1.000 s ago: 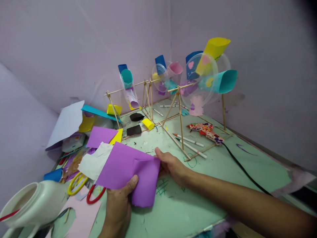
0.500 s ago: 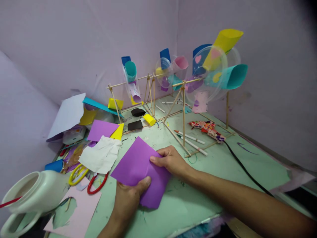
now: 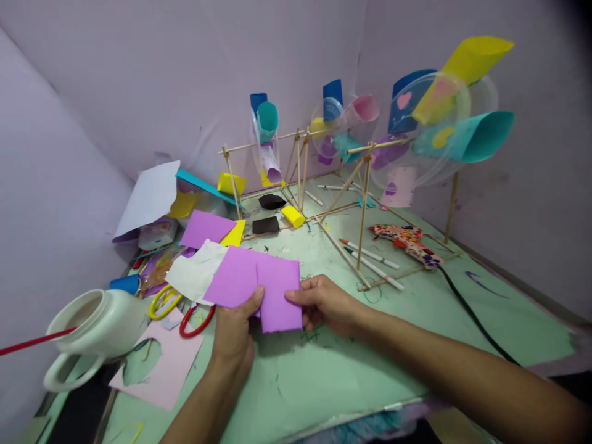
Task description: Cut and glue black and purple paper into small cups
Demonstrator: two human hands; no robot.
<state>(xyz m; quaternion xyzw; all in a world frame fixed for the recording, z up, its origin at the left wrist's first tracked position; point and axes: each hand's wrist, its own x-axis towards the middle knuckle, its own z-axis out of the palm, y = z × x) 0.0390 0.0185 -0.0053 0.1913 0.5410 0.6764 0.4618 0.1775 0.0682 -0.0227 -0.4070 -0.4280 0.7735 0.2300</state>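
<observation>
A purple foam sheet (image 3: 279,293), partly folded over on itself, is held up above the table between both hands. My left hand (image 3: 237,327) is closed on its lower middle, thumb on top where the folded flap's edge runs. The right edge of the sheet is pinched by my right hand (image 3: 324,302), thumb in front and fingers behind. Left of the sheet lies a crumpled white paper (image 3: 194,271), with red-handled scissors (image 3: 197,320) and yellow-handled scissors (image 3: 164,302) beside it; their blades are hidden.
A white jug (image 3: 104,320) stands at the left beside a cut pink sheet (image 3: 169,370). Stick frames (image 3: 365,209) carry clear discs with coloured paper cups (image 3: 485,137). A patterned glue gun (image 3: 407,243) with a black cord and several pencils (image 3: 374,254) lie at the right.
The purple sheet has been turned and lifted, and now shows a folded flap on its right. My right hand has moved to that flap's edge. The camera view has shifted left.
</observation>
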